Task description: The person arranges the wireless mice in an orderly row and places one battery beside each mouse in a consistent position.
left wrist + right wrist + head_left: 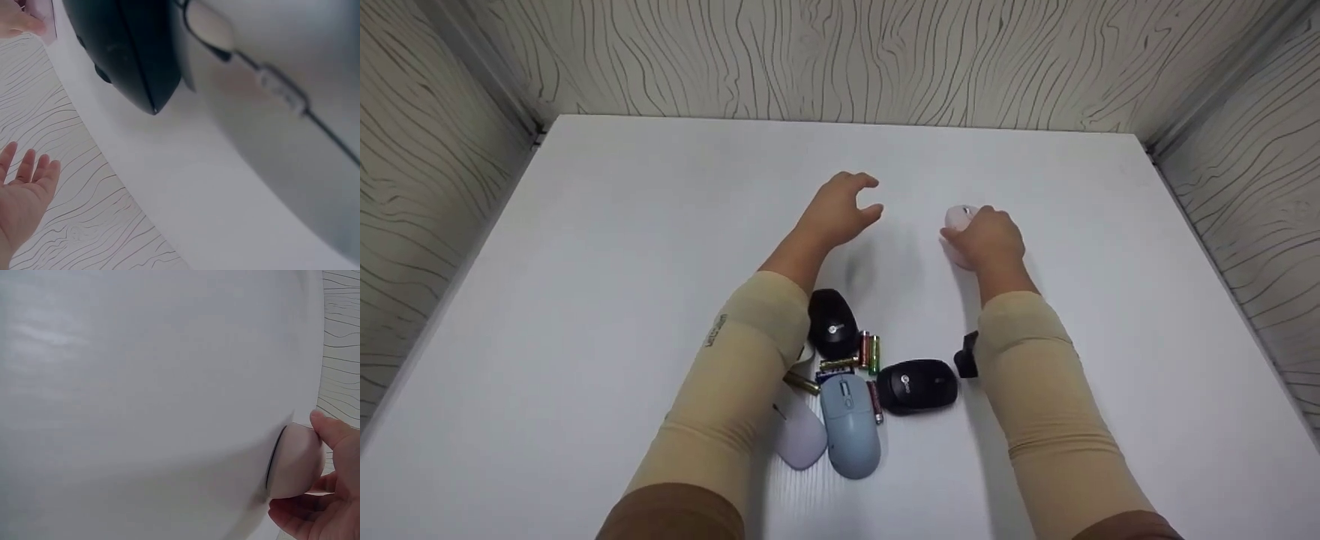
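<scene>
My right hand (990,240) grips a pale pink computer mouse (958,217) on the right side of the white table. Its thumb and fingers hold the mouse (298,461) by the sides in the right wrist view, with the underside close to the tabletop. Over the middle of the table hangs my left hand (840,210), fingers spread apart from the thumb and nothing between them. Nearest to its forearm lies a black mouse (832,326). In the left wrist view, that hand (25,202) shows loosely bent fingers, with a dark mouse (124,50) close to the camera.
Between the forearms lie a second black mouse (919,386), a light blue mouse (851,435), a lilac mouse (801,439) and several batteries (864,349). A black object (967,356) is partly hidden by the right sleeve. Wood-patterned panels (840,60) surround the white table (660,187).
</scene>
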